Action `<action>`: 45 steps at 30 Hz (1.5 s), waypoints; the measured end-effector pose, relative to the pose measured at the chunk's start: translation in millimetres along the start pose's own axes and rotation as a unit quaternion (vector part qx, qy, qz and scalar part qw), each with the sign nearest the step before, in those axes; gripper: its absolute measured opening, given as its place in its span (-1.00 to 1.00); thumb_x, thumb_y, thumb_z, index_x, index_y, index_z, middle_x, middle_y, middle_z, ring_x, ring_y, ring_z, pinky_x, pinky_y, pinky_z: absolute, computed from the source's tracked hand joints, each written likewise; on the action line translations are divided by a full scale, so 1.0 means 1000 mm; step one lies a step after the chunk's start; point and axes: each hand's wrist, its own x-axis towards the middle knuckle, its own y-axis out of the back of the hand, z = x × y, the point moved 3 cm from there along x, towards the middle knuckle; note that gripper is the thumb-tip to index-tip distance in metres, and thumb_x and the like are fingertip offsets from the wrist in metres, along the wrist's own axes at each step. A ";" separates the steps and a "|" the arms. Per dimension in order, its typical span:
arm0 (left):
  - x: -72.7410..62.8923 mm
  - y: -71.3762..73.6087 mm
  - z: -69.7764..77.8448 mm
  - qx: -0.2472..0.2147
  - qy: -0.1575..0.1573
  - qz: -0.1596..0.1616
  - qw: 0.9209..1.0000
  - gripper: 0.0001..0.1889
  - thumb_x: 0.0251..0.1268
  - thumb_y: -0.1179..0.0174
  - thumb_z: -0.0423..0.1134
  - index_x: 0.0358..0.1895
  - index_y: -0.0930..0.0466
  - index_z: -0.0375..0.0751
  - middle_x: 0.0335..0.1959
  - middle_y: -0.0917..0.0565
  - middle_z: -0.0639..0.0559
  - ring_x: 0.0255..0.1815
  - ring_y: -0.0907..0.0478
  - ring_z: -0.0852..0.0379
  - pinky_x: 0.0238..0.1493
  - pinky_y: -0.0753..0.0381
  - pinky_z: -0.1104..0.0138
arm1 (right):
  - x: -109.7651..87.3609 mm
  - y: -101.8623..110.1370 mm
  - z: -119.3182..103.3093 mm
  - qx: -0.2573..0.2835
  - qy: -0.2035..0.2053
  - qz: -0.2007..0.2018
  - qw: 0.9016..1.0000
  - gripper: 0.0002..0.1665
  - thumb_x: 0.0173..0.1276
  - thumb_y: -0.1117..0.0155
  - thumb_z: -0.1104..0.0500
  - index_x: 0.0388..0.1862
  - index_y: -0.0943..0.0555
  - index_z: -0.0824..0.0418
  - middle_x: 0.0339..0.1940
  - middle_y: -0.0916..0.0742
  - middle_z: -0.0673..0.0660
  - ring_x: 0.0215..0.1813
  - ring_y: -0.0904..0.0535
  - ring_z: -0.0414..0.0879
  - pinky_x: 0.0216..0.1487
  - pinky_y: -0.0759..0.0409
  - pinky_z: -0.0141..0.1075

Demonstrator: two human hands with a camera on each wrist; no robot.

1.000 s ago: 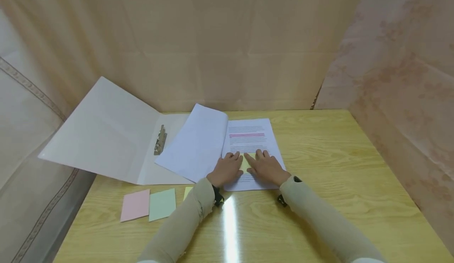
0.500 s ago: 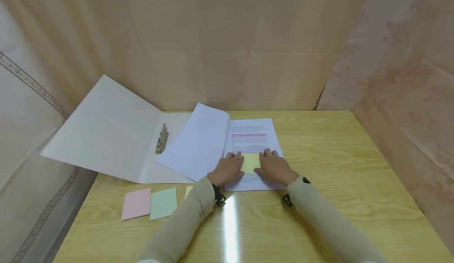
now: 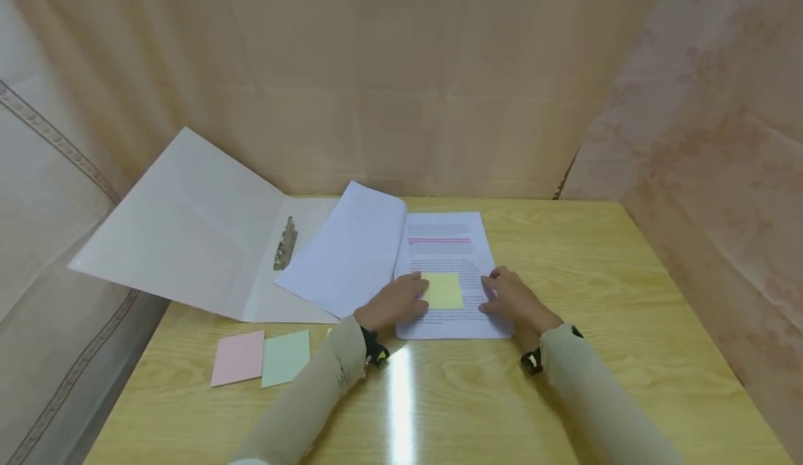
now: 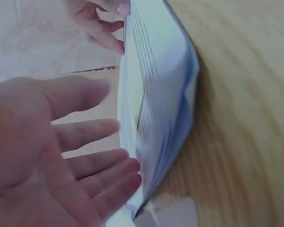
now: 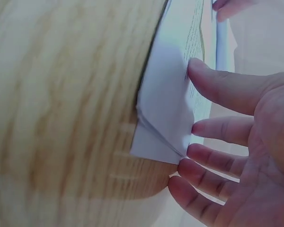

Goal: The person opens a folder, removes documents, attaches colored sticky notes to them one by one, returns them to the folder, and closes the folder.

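Observation:
A yellow sticky note [image 3: 444, 291] lies flat on the printed page [image 3: 439, 256], below a line marked in pink. My left hand [image 3: 394, 302] is at the note's left edge, its fingertips right beside it; in the left wrist view the fingers [image 4: 92, 163] are spread and hold nothing. Over the page's right edge is my right hand [image 3: 517, 301], apart from the note. The right wrist view shows its thumb and fingers [image 5: 213, 158] spread along the paper's edge, with no grip on it. A turned-over sheet [image 3: 351, 249] lies to the left of the page.
An open white folder [image 3: 188, 235] with a metal clip [image 3: 285, 244] stands at the left. Pink [image 3: 238, 358] and green [image 3: 286, 358] sticky notes lie in front of it, and a yellow one is mostly hidden by the left sleeve. A curtain [image 3: 401, 81] hangs behind the table [image 3: 615, 325].
My right hand has moved right, off the yellow note to the page's right edge, uncovering the note. The left hand stays near the note's left side, having shifted slightly left.

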 end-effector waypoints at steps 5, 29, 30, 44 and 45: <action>-0.015 0.011 -0.007 -0.073 0.025 0.077 0.994 -0.59 0.42 -0.08 -0.16 0.23 -0.50 -0.28 0.29 -0.50 -0.21 0.33 -0.42 -0.15 0.35 -0.38 0.06 | -0.004 -0.001 -0.001 0.001 -0.001 -0.003 1.000 -0.17 0.28 -0.37 0.05 0.42 -0.30 0.37 0.30 -0.41 0.38 0.21 -0.36 0.21 0.23 -0.42 0.08; -0.092 0.065 -0.104 -0.075 0.225 0.183 0.954 -0.56 0.34 -0.12 -0.18 0.16 -0.52 -0.43 0.21 -0.51 -0.42 0.25 -0.42 -0.36 0.23 -0.43 -0.10 | 0.000 -0.005 -0.007 0.000 -0.006 0.005 1.000 -0.19 0.31 -0.33 0.06 0.45 -0.28 0.32 0.35 -0.38 0.34 0.29 -0.31 0.22 0.31 -0.35 0.11; -0.094 0.066 -0.108 -0.073 0.230 0.183 0.953 -0.56 0.34 -0.11 -0.18 0.17 -0.52 -0.43 0.21 -0.51 -0.42 0.26 -0.41 -0.36 0.23 -0.43 -0.10 | 0.000 -0.005 -0.007 0.002 -0.007 0.004 1.000 -0.19 0.31 -0.34 0.06 0.45 -0.28 0.32 0.35 -0.38 0.34 0.29 -0.31 0.22 0.32 -0.35 0.10; -0.120 0.068 -0.136 -0.078 0.333 0.151 0.927 -0.51 0.40 -0.03 -0.13 0.26 -0.40 -0.40 0.28 -0.40 -0.44 0.24 -0.36 -0.41 0.13 -0.45 -0.15 | 0.001 -0.005 -0.006 0.010 -0.006 0.008 1.000 -0.19 0.31 -0.34 0.06 0.45 -0.29 0.31 0.34 -0.39 0.32 0.27 -0.32 0.21 0.30 -0.36 0.12; -0.121 0.068 -0.137 -0.079 0.334 0.153 0.927 -0.51 0.39 -0.04 -0.13 0.25 -0.41 -0.42 0.26 -0.41 -0.45 0.22 -0.36 -0.41 0.12 -0.44 -0.15 | 0.001 -0.005 -0.006 0.012 -0.007 0.009 1.000 -0.19 0.31 -0.34 0.06 0.45 -0.29 0.31 0.34 -0.39 0.32 0.27 -0.32 0.20 0.31 -0.36 0.11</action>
